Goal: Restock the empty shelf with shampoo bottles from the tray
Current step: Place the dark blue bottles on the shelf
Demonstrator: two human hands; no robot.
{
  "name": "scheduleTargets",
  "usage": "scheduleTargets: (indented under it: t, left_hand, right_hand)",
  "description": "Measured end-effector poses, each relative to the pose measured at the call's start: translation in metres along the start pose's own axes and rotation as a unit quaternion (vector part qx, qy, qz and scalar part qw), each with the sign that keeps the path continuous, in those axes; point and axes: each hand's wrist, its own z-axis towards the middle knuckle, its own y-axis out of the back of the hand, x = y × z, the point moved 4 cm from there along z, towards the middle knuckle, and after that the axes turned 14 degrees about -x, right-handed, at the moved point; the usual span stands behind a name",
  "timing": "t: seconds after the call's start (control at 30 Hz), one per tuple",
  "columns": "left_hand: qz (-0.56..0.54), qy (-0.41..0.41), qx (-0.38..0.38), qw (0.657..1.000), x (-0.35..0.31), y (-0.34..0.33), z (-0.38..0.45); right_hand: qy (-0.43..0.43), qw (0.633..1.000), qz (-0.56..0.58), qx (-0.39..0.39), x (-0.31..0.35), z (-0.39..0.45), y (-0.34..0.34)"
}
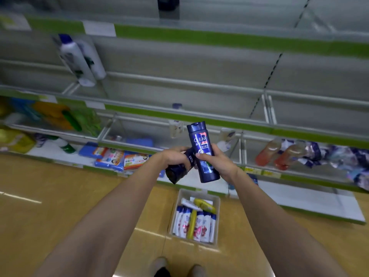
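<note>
My right hand grips a dark blue shampoo bottle, upright with its cap up and its label toward me. My left hand holds a second dark blue bottle, tilted with its bottom end toward me. The two bottles touch in front of the shelves. Below them on the floor stands a grey tray with several white-and-red bottles and two yellow ones. The wide middle shelf is bare except for two white bottles at its left end.
Lower shelves hold blue packs, orange bottles, purple packets and green and yellow items at left. A small bottle stands on the shelf behind my hands. The floor is tan. My shoes show at the bottom.
</note>
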Motion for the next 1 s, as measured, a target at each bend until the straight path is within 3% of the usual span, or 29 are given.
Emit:
scheduleTargets:
  t: [0.1, 0.23, 0.4, 0.57, 0.77, 0.93, 1.0]
  left_hand:
    - [0.04, -0.033, -0.012, 0.999, -0.034, 0.016, -0.021]
    - [0.056, -0.077, -0.091, 0.991, -0.07, 0.04, -0.045]
    - [-0.115, -0.115, -0.202, 0.966, -0.094, 0.064, -0.065]
    - [-0.247, -0.182, -0.322, 0.896, -0.11, 0.076, -0.084]
    - [-0.321, -0.194, -0.293, 0.879, -0.122, 0.091, -0.072]
    - [-0.297, -0.198, -0.212, 0.91, -0.151, 0.1, -0.116]
    - [-0.278, -0.208, -0.219, 0.912, -0.159, 0.11, -0.117]
  right_hand:
    - [0.022, 1.0, -0.002, 0.002, 0.029, -0.005, 0.001]
    - [0.048, 0.998, 0.04, 0.015, 0.069, -0.015, -0.007]
    - [0.064, 0.989, 0.134, 0.009, 0.11, -0.029, -0.016]
    - [0.11, 0.981, 0.155, 0.035, 0.147, -0.049, -0.024]
    - [0.149, 0.983, 0.091, 0.053, 0.191, -0.072, -0.033]
    - [0.196, 0.979, 0.051, 0.036, 0.225, -0.075, -0.043]
    - [0.212, 0.976, 0.046, 0.027, 0.239, -0.072, -0.047]
